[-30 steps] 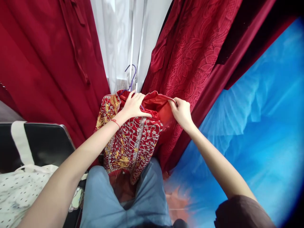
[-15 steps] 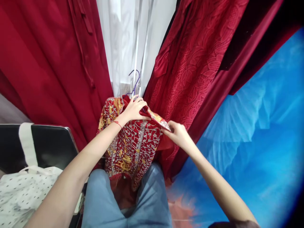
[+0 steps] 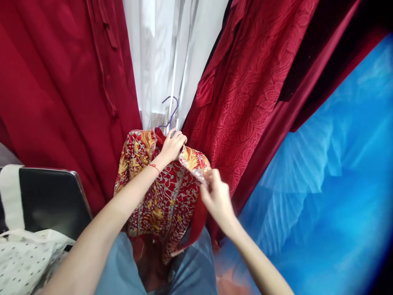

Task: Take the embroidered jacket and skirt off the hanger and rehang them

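Note:
A red embroidered jacket (image 3: pixel 159 192) with gold and silver patterns hangs over my knees on a purple hanger (image 3: pixel 175 108). At its collar, my left hand (image 3: pixel 174 144) is closed around the neck area just below the hanger's hook; a red string circles that wrist. My right hand (image 3: pixel 216 192) pinches the front edge of the jacket near the shoulder on the right side, with the fingers curled and slightly blurred. Below it, the plain red lining shows along the turned edge. The hanger's arms are mostly hidden inside the jacket.
Red garments hang close on the left (image 3: pixel 61 82) and right (image 3: pixel 242 106), with a white curtain (image 3: pixel 153 53) between them. A black chair (image 3: pixel 49 200) with a white dotted bag (image 3: pixel 24 258) stands at the left. A blue pleated dress (image 3: pixel 307 196) spreads at the right.
My left hand has closed more tightly at the collar. My right hand has moved down and slightly left with the jacket's edge, and more of the gold shoulder and red lining shows.

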A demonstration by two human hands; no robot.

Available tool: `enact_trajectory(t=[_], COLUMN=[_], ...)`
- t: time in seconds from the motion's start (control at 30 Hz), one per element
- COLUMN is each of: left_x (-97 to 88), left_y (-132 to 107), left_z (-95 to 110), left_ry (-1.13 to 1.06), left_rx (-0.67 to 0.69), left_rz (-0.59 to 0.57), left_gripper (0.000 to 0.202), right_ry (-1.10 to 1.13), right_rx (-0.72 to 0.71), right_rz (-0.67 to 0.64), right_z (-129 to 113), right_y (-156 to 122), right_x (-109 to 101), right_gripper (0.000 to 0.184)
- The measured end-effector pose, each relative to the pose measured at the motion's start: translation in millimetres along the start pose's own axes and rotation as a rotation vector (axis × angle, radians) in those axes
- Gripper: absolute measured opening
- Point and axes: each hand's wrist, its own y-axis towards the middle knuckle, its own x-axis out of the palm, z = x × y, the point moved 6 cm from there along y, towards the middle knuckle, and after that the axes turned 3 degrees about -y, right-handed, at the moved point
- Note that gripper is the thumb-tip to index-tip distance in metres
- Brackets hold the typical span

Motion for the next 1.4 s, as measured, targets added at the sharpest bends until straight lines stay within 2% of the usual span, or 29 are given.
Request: enact_trajectory(t=[0.07,0.17,0.27,0.33,0.4,0.5,0.6,0.7,0.73,0.8,0.87,0.9,1.03,1.13,1.27,1.33,1.4], left_x=[4.8,4.0,-13.4,-33.4,-52.8,-71.4,-80.3,-78.3,-73.3,-59.2,-49.1,-47.8,-58.4,-67.1,-81.1,-89.5,-97.6], left_y=[2.3,0.9,-4.8,-4.7,-1.3,3.4,-0.5,-14.7,-19.9,-29.7,-38.1,-40.8,-42.2,-38.7,-35.3,-34.7,-34.3], left_z=[-3.7,-6.0,-8.2,-16.2,-25.9,-37.2,-50.3,-68.3,-75.4,-89.6,-100.6,-104.6,-110.1,-101.1,-84.6,-76.2,-67.4], left_ry=[0.066,0.069,0.014,0.024,0.05,0.065,0.077,0.095,0.087,0.032,-0.023,-0.026,0.116,0.164,0.172,0.211,0.267], left_rx=[-0.049,0.023,0.172,0.165,0.118,0.051,-0.119,-0.336,-0.391,-0.45,-0.45,-0.44,-0.458,-0.489,-0.541,-0.577,-0.618], left_rz=[0.009,-0.07,-0.152,-0.128,-0.091,-0.069,0.024,0.095,0.052,-0.127,-0.297,-0.343,-0.357,-0.369,-0.344,-0.332,-0.332], left_gripper=[0.029,0.03,0.056,0.063,0.055,0.046,0.047,0.054,0.055,0.057,0.057,0.057,0.057,0.066,0.072,0.073,0.075], right_ry=[-0.023,-0.03,-0.118,-0.246,-0.342,-0.411,-0.44,-0.459,-0.459,-0.451,-0.449,-0.455,-0.476,-0.457,-0.404,-0.35,-0.297], right_rx=[-0.039,-0.001,0.034,0.058,0.082,0.105,0.114,0.101,0.084,0.03,-0.011,-0.013,0.044,0.096,0.134,0.083,0.007], right_rz=[-0.088,-0.061,-0.06,-0.133,-0.197,-0.197,-0.149,-0.141,-0.157,-0.212,-0.264,-0.278,-0.27,-0.256,-0.201,-0.188,-0.208], right_z=[-5.4,-4.1,0.9,5.2,8.2,6.7,2.5,3.7,5.7,11.5,19.7,24.0,28.3,10.9,-29.8,-55.3,-79.6], right_y=[-1.7,-6.2,-9.6,-8.1,-3.7,5.4,12.3,16.8,18.5,22.7,27.3,29.3,32.6,32.5,38.0,42.6,47.2], right_x=[25.0,41.5,41.6,45.1,51.4,57.4,56.1,55.3,57.1,63.9,71.3,73.8,71.8,58.3,39.1,41.9,53.4], right_gripper=[0.021,0.022,0.021,0.017,0.016,0.029,0.036,0.032,0.031,0.03,0.028,0.026,0.024,0.035,0.045,0.047,0.044])
